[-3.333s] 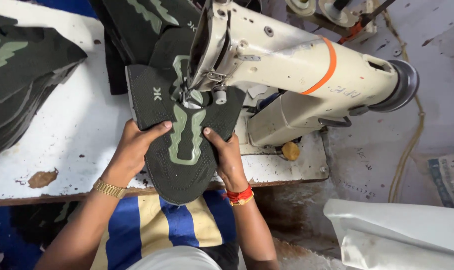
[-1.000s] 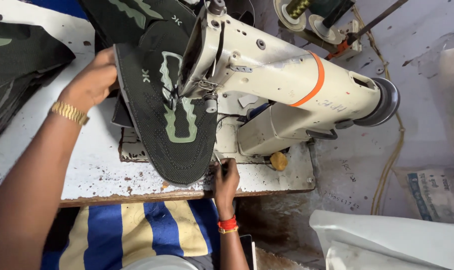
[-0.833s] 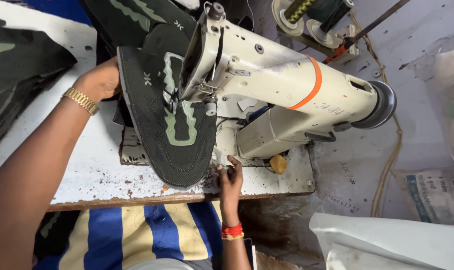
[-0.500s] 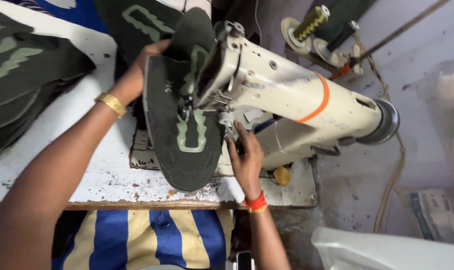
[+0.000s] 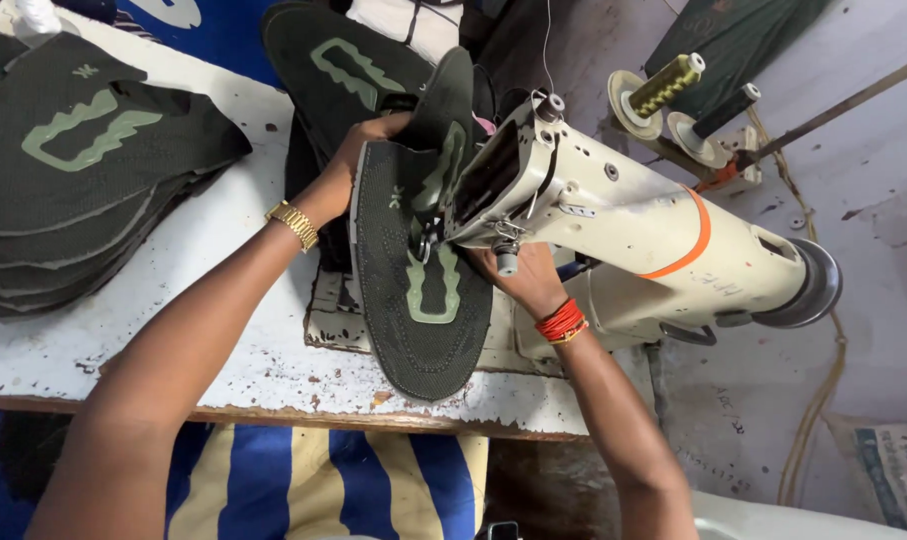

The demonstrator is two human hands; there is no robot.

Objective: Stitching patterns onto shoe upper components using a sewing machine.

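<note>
We are sewing a dark shoe piece with a pale green shape on it, and it lies under the head of the big cream sewing machine, right where the needle comes down. Our left hand holds the far end of the piece, fingers curled tight around its folded edge. Our right hand sits under the machine head, just beside the piece; its fingers are tucked behind the machine, so we cannot tell if they pinch anything or lie loose. The near end of the piece hangs close to the edge of the white table. A pile of the same dark pieces waits on the left (more lie behind the machine too). We think we are lining the piece up for a seam. The next move needs both hands to keep the piece flat and turn it slowly, with fingers well away from the needle.
</note>
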